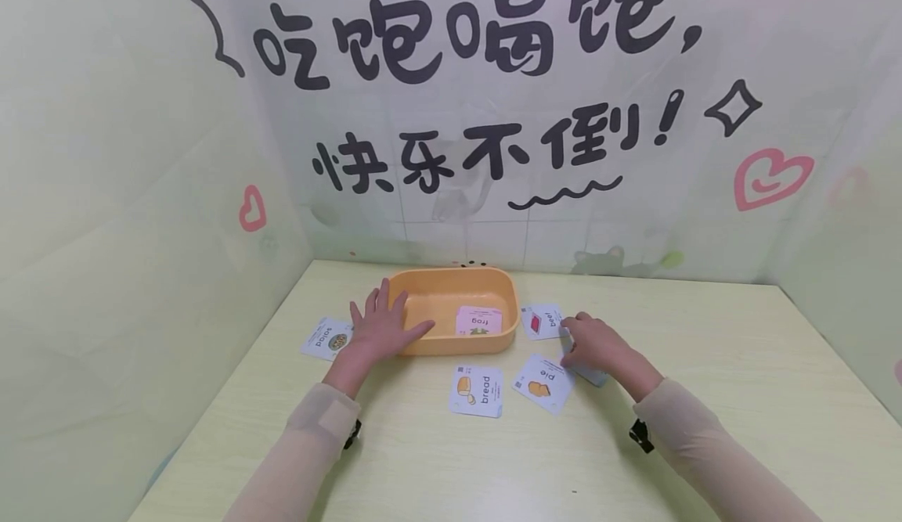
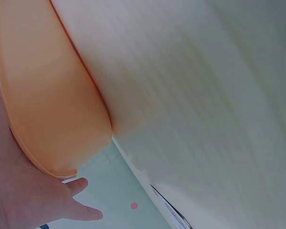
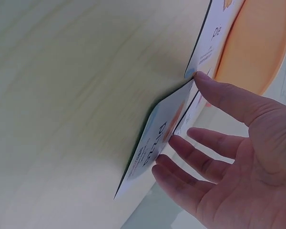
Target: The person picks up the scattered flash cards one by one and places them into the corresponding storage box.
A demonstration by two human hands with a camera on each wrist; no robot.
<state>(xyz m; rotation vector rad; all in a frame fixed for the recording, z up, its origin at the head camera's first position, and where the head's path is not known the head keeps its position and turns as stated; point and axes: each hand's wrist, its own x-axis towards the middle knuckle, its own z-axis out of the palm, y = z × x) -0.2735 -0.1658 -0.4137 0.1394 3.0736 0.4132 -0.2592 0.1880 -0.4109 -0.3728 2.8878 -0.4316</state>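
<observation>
My left hand (image 1: 383, 329) lies over the left end of an orange plastic tray (image 1: 458, 345), its fingers spread and the thumb reaching over the front rim. Inside the tray is a pink frog card (image 1: 478, 320). To the right, my right hand (image 1: 597, 343) pinches a pizza card (image 3: 157, 129) by its edges, thumb on one side and fingertips on the other. Beside that hand lie a beef card (image 1: 540, 322) and a pie card (image 1: 543, 383). A bread card (image 1: 476, 391) is in front of the tray, and a salad card (image 1: 326, 338) is partly behind my left hand.
The cards and tray stand on a pale wooden table (image 1: 521, 475). A printed cloth wall (image 1: 451, 217) with large black characters rises behind the table's back edge, and similar sheets close off the left and right sides.
</observation>
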